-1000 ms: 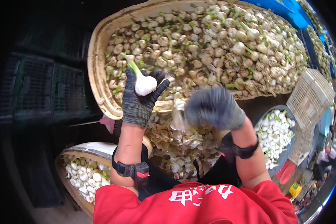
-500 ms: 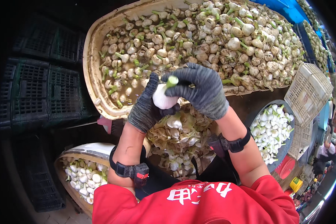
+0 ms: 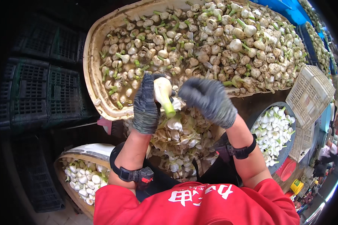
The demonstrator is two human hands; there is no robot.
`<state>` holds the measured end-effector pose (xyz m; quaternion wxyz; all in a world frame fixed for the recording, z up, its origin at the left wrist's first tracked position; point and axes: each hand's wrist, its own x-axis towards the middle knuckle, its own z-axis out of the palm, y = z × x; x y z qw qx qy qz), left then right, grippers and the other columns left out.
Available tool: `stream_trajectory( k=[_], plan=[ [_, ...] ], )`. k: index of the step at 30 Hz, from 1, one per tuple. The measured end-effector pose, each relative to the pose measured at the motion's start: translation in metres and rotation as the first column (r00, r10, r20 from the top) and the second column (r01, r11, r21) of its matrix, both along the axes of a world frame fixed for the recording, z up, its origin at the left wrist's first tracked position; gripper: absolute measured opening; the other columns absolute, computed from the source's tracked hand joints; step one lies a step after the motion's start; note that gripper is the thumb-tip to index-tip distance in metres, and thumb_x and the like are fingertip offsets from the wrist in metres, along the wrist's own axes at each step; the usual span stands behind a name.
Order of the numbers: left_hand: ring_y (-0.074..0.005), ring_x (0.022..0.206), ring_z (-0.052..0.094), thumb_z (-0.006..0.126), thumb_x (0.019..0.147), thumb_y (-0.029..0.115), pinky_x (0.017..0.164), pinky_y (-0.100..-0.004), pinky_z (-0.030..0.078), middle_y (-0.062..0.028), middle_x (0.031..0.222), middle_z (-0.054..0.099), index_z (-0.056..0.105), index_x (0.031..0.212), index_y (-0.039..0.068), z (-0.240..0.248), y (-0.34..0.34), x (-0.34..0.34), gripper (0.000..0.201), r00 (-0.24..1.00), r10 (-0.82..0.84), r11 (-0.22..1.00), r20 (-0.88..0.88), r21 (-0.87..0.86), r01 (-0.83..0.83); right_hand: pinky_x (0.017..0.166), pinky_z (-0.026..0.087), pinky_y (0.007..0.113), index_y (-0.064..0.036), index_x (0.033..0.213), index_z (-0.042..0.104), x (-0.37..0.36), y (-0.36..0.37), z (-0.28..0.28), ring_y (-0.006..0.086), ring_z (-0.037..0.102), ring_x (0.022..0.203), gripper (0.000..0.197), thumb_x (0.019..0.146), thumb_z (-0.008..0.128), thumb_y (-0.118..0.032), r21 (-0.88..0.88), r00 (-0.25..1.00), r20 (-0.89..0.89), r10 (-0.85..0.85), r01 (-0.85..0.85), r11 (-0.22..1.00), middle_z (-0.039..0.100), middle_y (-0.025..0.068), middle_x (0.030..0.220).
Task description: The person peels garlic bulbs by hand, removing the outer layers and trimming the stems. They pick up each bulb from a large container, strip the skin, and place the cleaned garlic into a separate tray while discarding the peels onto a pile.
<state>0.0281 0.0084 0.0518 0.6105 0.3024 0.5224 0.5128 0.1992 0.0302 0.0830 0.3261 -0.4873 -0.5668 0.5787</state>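
Observation:
My left hand (image 3: 145,107), in a dark grey knit glove, grips a garlic bulb (image 3: 162,91) above the near edge of a large tub (image 3: 91,56). The bulb is pale, with its cut green stem pointing down toward me. Just right of it hovers my right hand (image 3: 211,100), gloved alike and apart from the bulb; motion smears its fingers. Muddy garlic bulbs (image 3: 236,45) fill the tub, piled high on the right and lying in brown water on the left. Below my hands is a heap of peeled garlic skins (image 3: 180,137).
To the right stands a grey basin (image 3: 288,145) of clean white garlic, beside pale plastic crates (image 3: 311,93). Another tub (image 3: 65,193) of white bulbs sits at lower left. Black crates (image 3: 30,93) are stacked along the left. A red round lid (image 3: 287,168) lies at right.
The garlic bulb has turned from stem up to stem down in my left hand. My right hand has come off it and moved slightly right.

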Motion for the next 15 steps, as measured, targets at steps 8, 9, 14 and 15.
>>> stream_trajectory(
  k=[8, 9, 14, 15],
  plan=[
    [-0.0176, 0.092, 0.054, 0.045, 0.093, 0.018, 0.087, -0.0299, 0.041, -0.0105, 0.097, 0.058, 0.055, 0.103, -0.002, 0.003, -0.001, -0.002, 0.024, 0.843, 0.141, 0.910, -0.519, 0.404, 0.096, 0.054, 0.046, 0.034, -0.0012, 0.078, 0.063, -0.012, -0.016, -0.008, 0.0222, 0.060, 0.054, 0.036, 0.089, 0.053, -0.035, -0.133, 0.950, 0.020, 0.312, -0.306, 0.943, 0.059, 0.0129, 0.060],
    [-0.0176, 0.092, 0.054, 0.045, 0.093, 0.018, 0.087, -0.0299, 0.041, -0.0105, 0.097, 0.058, 0.055, 0.103, -0.002, 0.002, 0.000, -0.003, 0.024, 0.843, 0.143, 0.910, -0.519, 0.405, 0.095, 0.054, 0.046, 0.034, -0.0012, 0.078, 0.063, -0.012, -0.017, -0.010, 0.0222, 0.060, 0.054, 0.036, 0.089, 0.053, -0.035, -0.132, 0.950, 0.021, 0.312, -0.307, 0.942, 0.059, 0.0129, 0.060],
    [-0.0187, 0.080, 0.059, 0.035, 0.096, 0.026, 0.075, -0.0293, 0.046, -0.0122, 0.090, 0.060, 0.055, 0.100, -0.001, -0.014, -0.002, -0.018, 0.034, 0.839, -0.077, 0.962, -0.538, 0.182, 0.205, 0.052, 0.044, 0.021, -0.0019, 0.080, 0.062, 0.004, -0.003, 0.004, 0.0074, 0.054, 0.056, 0.025, 0.090, 0.052, -0.022, -0.278, 0.864, -0.502, -0.040, -0.118, 0.953, 0.061, 0.0042, 0.069],
    [-0.0197, 0.076, 0.060, 0.036, 0.095, 0.032, 0.072, -0.0295, 0.048, -0.0129, 0.088, 0.061, 0.055, 0.101, -0.001, -0.015, -0.002, -0.017, 0.038, 0.956, -0.181, 0.965, -0.233, 0.147, 0.218, 0.051, 0.044, 0.021, -0.0032, 0.077, 0.060, 0.015, 0.013, 0.009, 0.0071, 0.054, 0.058, 0.022, 0.090, 0.051, -0.020, -0.074, 0.908, -0.419, -0.002, -0.032, 0.997, 0.061, 0.0045, 0.073]
  ],
)
